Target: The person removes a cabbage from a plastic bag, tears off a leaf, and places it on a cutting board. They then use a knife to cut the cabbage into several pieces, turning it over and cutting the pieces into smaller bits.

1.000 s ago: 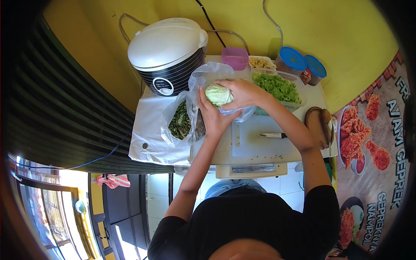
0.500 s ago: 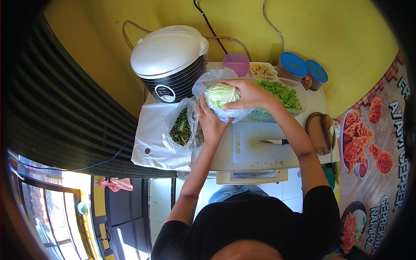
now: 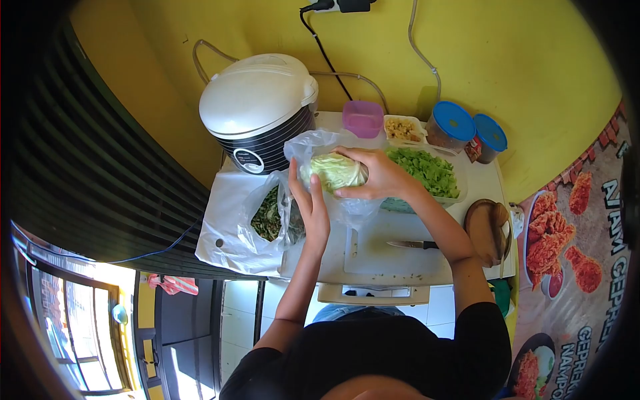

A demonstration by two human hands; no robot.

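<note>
A pale green cabbage [image 3: 339, 171] sits partly inside a clear plastic bag [image 3: 310, 143] above the table. My right hand [image 3: 381, 175] is closed around the cabbage's right side, thumb below and fingers on top. At the left side of the bag, my left hand [image 3: 311, 208] has its fingers stretched upward and apart, against the plastic and close to the cabbage. Below them lies a white cutting board [image 3: 373, 250], with a dark-handled knife [image 3: 410, 245] on it. Another plastic bag [image 3: 250, 230] holding chopped greens stands left of my left hand.
A rice cooker [image 3: 257, 110] stands at the back left. Behind my right hand are a tub of cut lettuce [image 3: 427, 170], a pink container [image 3: 363, 120], a small food box [image 3: 403, 129] and blue-lidded jars [image 3: 455, 122]. A brown wooden item [image 3: 483, 230] lies at the right.
My left hand's fingers have straightened and come away from the cabbage's front. My right hand still grips the cabbage. The whole view has shifted slightly.
</note>
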